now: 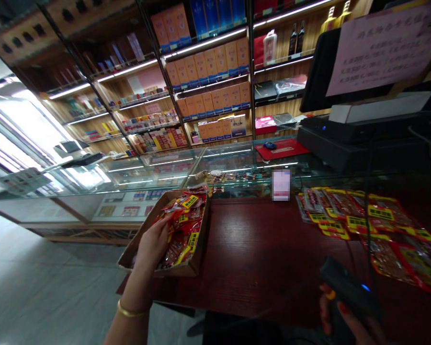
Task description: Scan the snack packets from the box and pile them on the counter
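Reaching into an open cardboard box point(190, 269) at the left edge of the dark red table point(244, 239), the left hand point(153, 242) has its fingers bent over the red and yellow packets point(190, 201) filling it; whether they pinch one I cannot tell. A gold bangle point(129, 310) circles that wrist. Near the table's front edge, toward the right, the right hand point(357, 328) is curled around the grip of a dark handheld scanner point(348, 282), which shows a blue light. Beyond the scanner, more packets point(352, 206) lie overlapping from the table's far right corner along its right side. Past the far edge runs a glass display counter point(230, 155) with a red mat point(283, 149) on it. A monitor point(314, 72) bearing a pink sheet point(380, 48) stands behind the right-hand packets; shelves of orange boxes point(208, 64) line the wall.
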Demonstrator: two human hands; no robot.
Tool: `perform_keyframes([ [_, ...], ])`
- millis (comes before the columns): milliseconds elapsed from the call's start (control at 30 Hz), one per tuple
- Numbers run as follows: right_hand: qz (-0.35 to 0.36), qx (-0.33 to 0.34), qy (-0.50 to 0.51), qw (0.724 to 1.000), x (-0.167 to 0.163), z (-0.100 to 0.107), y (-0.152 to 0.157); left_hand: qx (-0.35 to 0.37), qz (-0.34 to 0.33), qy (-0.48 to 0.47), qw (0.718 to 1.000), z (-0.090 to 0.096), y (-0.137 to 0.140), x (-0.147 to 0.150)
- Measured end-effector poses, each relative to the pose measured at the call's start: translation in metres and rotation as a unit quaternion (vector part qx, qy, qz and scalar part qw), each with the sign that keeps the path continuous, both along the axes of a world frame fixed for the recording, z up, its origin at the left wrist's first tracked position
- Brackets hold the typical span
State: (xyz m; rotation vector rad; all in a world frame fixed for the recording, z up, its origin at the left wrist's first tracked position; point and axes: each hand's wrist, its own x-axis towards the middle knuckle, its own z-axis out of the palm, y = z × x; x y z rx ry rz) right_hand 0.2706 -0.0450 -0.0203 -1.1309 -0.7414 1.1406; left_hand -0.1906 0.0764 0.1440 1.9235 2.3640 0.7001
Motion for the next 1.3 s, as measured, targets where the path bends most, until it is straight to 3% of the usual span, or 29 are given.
perform_keyframes([
  [67, -0.001, -0.004, -0.001, 1.000, -0.003, 0.003, -0.002, 0.030, 0.038, -0.077, 0.996, -0.004, -0.001, -0.001],
  [167, -0.006, -0.015, 0.002, 1.000, -0.003, 0.002, -0.005, 0.134, 0.088, -0.152, 0.975, -0.005, -0.007, 0.004],
  [233, -0.008, -0.024, -0.002, 1.000, -0.001, -0.001, -0.006, 0.197, 0.100, -0.218, 0.951, -0.003, -0.013, 0.013],
  [300, -0.009, -0.032, -0.005, 0.999, 0.001, -0.003, -0.007, 0.214, 0.079, -0.339, 0.913, -0.001, -0.019, 0.028],
  [400, -0.015, -0.033, 0.000, 0.999, 0.000, -0.001, -0.006, 0.147, 0.005, -0.571, 0.808, 0.001, -0.021, 0.065],
  [500, -0.022, -0.024, 0.008, 0.999, -0.005, 0.005, -0.005, -0.035, -0.098, -0.747, 0.656, 0.000, -0.015, 0.113],
  [600, -0.029, -0.018, 0.019, 0.999, -0.011, 0.012, -0.004, -0.237, -0.185, -0.810, 0.504, -0.011, 0.005, 0.158],
  [667, -0.039, -0.030, 0.020, 0.999, -0.012, 0.016, -0.004, -0.309, -0.216, -0.804, 0.460, -0.025, 0.024, 0.181],
  [733, -0.044, -0.053, 0.015, 0.998, -0.014, 0.022, -0.005, -0.324, -0.233, -0.790, 0.466, -0.042, 0.042, 0.198],
  [800, -0.041, -0.074, 0.002, 0.996, -0.017, 0.028, -0.006, -0.306, -0.235, -0.782, 0.490, -0.060, 0.055, 0.209],
  [933, -0.007, -0.085, -0.112, 0.990, -0.031, 0.038, -0.010, -0.247, -0.237, -0.778, 0.526, -0.084, 0.060, 0.214],
  [1067, 0.032, -0.094, -0.235, 0.967, -0.041, 0.035, -0.015, -0.210, -0.239, -0.765, 0.560, -0.092, 0.057, 0.213],
  [1300, 0.069, -0.106, -0.297, 0.946, -0.038, 0.029, -0.025, -0.192, -0.250, -0.762, 0.566, -0.097, 0.063, 0.221],
])
